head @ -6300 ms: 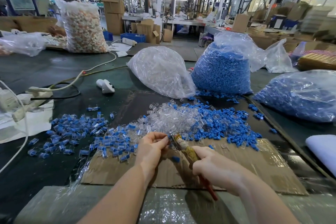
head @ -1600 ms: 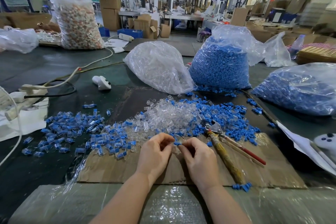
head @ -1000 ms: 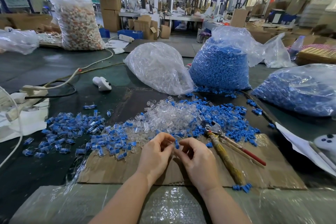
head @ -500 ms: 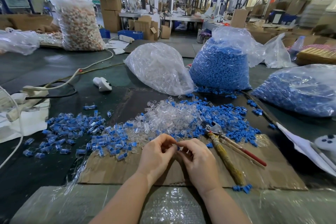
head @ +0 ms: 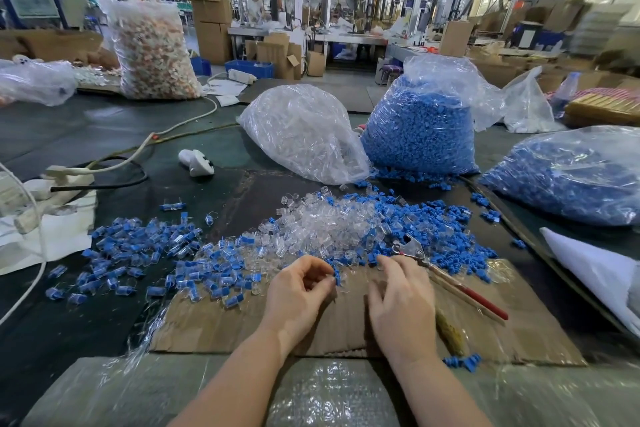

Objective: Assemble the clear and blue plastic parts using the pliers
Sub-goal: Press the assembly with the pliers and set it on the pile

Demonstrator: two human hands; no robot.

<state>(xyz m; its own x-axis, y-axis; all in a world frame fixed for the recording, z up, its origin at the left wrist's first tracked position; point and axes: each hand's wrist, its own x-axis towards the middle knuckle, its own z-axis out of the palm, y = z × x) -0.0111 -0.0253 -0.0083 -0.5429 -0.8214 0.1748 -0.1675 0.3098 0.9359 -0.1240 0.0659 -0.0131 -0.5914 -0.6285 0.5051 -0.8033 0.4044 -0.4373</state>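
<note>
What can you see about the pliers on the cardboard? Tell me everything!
The pliers lie flat on the brown cardboard, just right of the right hand, which does not hold them. Their shiny metal head points up-left into the loose blue parts. Two long handles run down-right: one red, one wrapped in yellowish tape and partly hidden behind the hand.
</note>
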